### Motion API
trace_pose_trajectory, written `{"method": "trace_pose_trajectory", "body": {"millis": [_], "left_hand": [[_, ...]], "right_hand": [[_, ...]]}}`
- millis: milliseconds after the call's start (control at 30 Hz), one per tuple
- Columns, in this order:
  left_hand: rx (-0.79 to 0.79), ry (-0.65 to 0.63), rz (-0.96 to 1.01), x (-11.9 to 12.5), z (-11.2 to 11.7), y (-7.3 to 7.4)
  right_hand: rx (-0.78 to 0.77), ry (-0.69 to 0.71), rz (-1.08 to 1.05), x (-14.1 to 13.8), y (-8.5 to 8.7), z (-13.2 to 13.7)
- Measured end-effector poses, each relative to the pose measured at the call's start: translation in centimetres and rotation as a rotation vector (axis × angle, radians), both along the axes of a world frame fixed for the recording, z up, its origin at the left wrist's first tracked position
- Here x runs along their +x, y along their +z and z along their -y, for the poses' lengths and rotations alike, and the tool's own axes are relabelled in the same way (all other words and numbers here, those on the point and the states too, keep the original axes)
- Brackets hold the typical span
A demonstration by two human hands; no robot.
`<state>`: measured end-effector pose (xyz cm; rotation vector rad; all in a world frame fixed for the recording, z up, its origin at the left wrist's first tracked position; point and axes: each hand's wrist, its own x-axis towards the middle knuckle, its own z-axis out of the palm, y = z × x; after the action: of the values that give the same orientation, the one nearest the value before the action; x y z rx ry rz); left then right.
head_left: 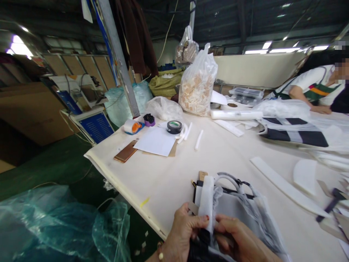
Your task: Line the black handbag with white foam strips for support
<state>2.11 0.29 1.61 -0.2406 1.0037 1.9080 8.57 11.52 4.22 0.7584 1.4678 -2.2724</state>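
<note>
My left hand (183, 230) and my right hand (236, 236) are both closed on a white foam strip (207, 202) at the near edge of the table. The strip stands against a grey bag (237, 209) with pale handles, wrapped in clear plastic. My left thumb presses the strip's lower end; my right fingers pinch it from the other side. A dark part of the bag lies under my hands.
The cream table (218, 153) carries a phone (125, 151), white paper (156, 142), black tape roll (174, 126), foam sticks (199, 139), a plastic bag of tan pieces (196, 85) and a black-and-white bag (296, 133). A person (313, 87) leans over the far right. Teal plastic (54, 222) lies on the floor at left.
</note>
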Motion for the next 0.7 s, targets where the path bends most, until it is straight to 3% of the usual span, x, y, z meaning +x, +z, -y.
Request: {"method": "trace_pose_trajectory", "body": {"millis": [133,233,467,700], "left_hand": [[-0.019,-0.013,-0.022,0.3,-0.1,0.7],[-0.077,0.018,-0.036,0.3,0.0,0.9],[-0.104,0.034,-0.068,0.1,0.0,0.5],[-0.136,0.037,-0.071,0.2,0.0,1.0]], "right_hand": [[0.146,0.049,0.062,0.8,-0.1,-0.7],[0.198,0.000,0.120,1.3,-0.7,-1.3],[0.111,-0.059,0.086,1.3,-2.0,-1.6],[0.081,-0.098,0.137,1.0,-2.5,-1.5]]}}
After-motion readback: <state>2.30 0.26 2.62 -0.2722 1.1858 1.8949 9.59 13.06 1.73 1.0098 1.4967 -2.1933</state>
